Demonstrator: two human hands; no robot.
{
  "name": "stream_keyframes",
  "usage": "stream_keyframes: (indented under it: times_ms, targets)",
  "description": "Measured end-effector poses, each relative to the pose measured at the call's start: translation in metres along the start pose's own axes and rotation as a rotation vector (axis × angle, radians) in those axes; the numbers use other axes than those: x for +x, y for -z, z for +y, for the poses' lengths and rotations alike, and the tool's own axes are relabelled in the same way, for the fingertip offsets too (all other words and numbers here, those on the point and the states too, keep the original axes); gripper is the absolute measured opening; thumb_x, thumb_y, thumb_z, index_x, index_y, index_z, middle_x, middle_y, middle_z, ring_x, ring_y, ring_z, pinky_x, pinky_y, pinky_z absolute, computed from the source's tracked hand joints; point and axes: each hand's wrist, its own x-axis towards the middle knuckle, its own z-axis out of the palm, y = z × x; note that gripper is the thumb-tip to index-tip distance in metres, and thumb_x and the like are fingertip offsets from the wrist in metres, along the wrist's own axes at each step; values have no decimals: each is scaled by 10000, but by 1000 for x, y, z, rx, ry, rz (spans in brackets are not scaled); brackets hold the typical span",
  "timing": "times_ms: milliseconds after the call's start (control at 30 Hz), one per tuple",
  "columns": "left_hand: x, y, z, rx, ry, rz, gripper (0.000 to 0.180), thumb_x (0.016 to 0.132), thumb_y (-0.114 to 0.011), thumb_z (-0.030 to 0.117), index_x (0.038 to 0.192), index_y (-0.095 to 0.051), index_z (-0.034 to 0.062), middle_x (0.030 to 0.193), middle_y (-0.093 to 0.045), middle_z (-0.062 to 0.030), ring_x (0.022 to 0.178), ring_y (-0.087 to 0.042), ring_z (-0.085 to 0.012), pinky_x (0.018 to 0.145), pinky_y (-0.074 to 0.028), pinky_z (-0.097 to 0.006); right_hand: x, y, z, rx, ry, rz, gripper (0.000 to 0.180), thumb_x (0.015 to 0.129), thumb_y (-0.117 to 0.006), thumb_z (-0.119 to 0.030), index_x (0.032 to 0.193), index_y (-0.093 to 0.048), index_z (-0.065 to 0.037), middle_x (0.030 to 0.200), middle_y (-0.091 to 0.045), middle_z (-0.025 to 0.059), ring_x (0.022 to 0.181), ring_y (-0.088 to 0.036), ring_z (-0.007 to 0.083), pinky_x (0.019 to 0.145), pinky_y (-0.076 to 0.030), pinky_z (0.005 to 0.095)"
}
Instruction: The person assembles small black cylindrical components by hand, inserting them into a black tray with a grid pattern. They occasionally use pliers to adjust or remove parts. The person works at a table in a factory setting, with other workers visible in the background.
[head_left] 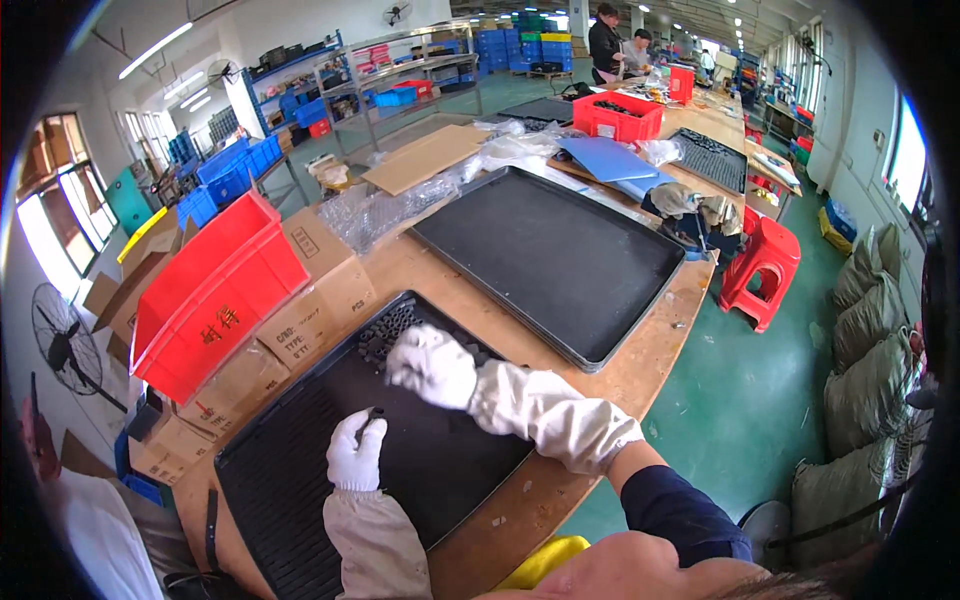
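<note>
A black tray point(445, 470) lies in front of me on the wooden table. Loose small black parts point(378, 337) are heaped in its far corner, and rows of dark parts point(290, 480) seem to cover its left side. My left hand point(357, 452), in a white glove, is over the middle of the tray, pinching a small black part point(376, 412) between thumb and fingers. Beside the heap is my right hand point(432, 368), gloved too, its fingers curled; whatever they may hold is hidden. Pale sleeve covers reach up both forearms.
Beyond the tray lies a larger stack of black trays point(550, 260). A red bin point(220, 295) rests on cardboard boxes point(315, 310) at the left. Bubble wrap point(370, 210) lies behind. A red stool point(762, 265) stands right of the table, and people point(608, 45) work far back.
</note>
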Motion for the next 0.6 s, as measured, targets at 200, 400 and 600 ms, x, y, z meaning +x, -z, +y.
stream_keyframes:
  times_ms: [200, 400, 600]
  targets:
    - [-8, 0, 30, 159, -134, -115, 313, 865, -711, 147, 1136, -687, -9, 1068, -686, -97, 929, -650, -168, 840, -518, -299, -17, 10, -32, 92, -105, -116, 200, 744, -771, -65, 894, -646, -105, 937, -633, 74, 923, -628, 288, 807, -511, 404]
    - [-15, -2, 41, 199, -121, -117, 292, 837, -737, 165, 1085, -706, 14, 996, -696, -102, 905, -662, -189, 830, -513, -311, -23, 8, -30, 149, -137, -183, 177, 763, -757, -49, 882, -637, -99, 916, -630, 79, 909, -626, 298, 790, -516, 412]
    - [-11, 1, 35, 199, -126, -176, 249, 880, -712, 159, 1092, -706, 27, 996, -695, -89, 926, -653, -182, 847, -497, -310, -16, -1, -16, 180, 70, -32, 210, 706, -787, -100, 847, -631, -91, 820, -651, 76, 773, -633, 305, 680, -519, 422]
